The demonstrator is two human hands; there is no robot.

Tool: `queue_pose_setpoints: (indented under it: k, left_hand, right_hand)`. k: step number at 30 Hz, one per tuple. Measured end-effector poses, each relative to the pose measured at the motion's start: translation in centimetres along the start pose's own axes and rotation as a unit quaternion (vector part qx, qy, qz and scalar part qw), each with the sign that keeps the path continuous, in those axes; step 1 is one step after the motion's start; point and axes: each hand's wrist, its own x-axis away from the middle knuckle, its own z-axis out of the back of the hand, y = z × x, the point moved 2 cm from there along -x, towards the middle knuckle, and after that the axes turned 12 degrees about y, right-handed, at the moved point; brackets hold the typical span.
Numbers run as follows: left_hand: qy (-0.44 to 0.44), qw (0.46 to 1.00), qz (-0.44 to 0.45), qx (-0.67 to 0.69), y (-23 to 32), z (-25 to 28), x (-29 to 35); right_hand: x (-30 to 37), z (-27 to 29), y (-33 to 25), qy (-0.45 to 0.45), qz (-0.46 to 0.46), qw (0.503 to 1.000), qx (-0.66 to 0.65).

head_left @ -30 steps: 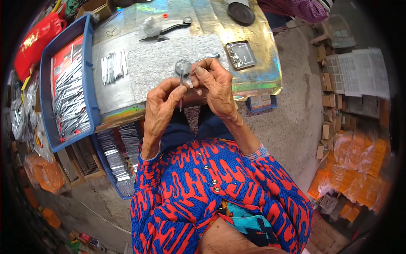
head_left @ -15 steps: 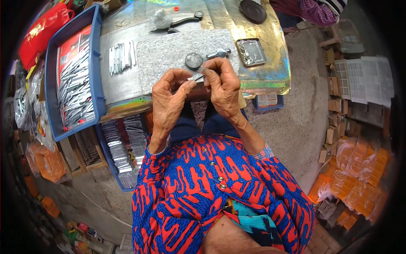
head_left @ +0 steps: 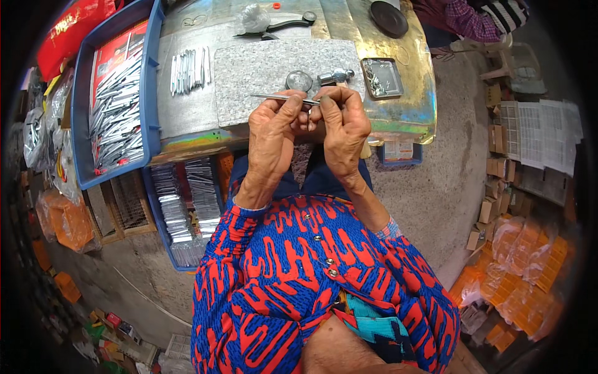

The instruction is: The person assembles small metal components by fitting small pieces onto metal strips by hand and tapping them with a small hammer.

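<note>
A thin silvery metal rod (head_left: 266,96) lies nearly level across my fingertips, just past the table's near edge. My left hand (head_left: 273,134) pinches it between thumb and forefinger, and its thin left end sticks out beyond them. At the rod's right end, my right hand (head_left: 344,124) is closed with thumb against forefinger; the fingers cover that end. Right beyond my hands, a round shallow dish (head_left: 299,81) and a shiny metal hammer head (head_left: 336,76) sit on a speckled grey slab (head_left: 249,68).
Slim metal pieces (head_left: 190,70) lie in a row left of the slab. A blue crate (head_left: 151,81) of similar pieces stands farther left. To the right are a dark tray (head_left: 383,78) of small parts and a black round lid (head_left: 389,19). Black-handled pliers (head_left: 289,25) lie at the back.
My left hand has closed on the rod, which now points out to the left past its fingers. Both hands sit closer together. The whole view has shifted slightly.
</note>
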Motion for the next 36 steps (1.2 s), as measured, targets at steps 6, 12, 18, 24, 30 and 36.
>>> queue_pose_setpoints:
  k: [6,12,18,24,30,36]
  left_hand:
    - [-0.019,0.991,0.104,0.08,-0.5,0.6,-0.3]
    - [-0.036,0.988,0.115,0.095,-0.5,0.6,-0.1]
    - [-0.037,0.987,0.118,0.106,-0.6,0.4,0.1]
    - [-0.011,0.989,0.1,0.105,-0.8,0.3,0.4]
    - [0.005,0.989,0.088,0.123,-1.1,0.2,0.4]
    - [0.032,0.997,-0.043,0.059,-0.5,-0.1,0.3]
  right_hand:
    - [-0.1,0.4,0.4,0.004,-0.096,0.993,-0.074]
    - [0.4,0.3,-0.4,-0.011,-0.082,0.996,-0.037]
    - [0.6,0.5,-0.4,-0.004,-0.076,0.997,-0.017]
    - [0.7,0.5,-0.4,0.018,0.03,0.996,0.084]
    - [0.3,0.2,0.2,0.039,0.264,0.944,0.195]
    - [0.2,-0.5,1.0,0.037,0.131,0.977,0.165]
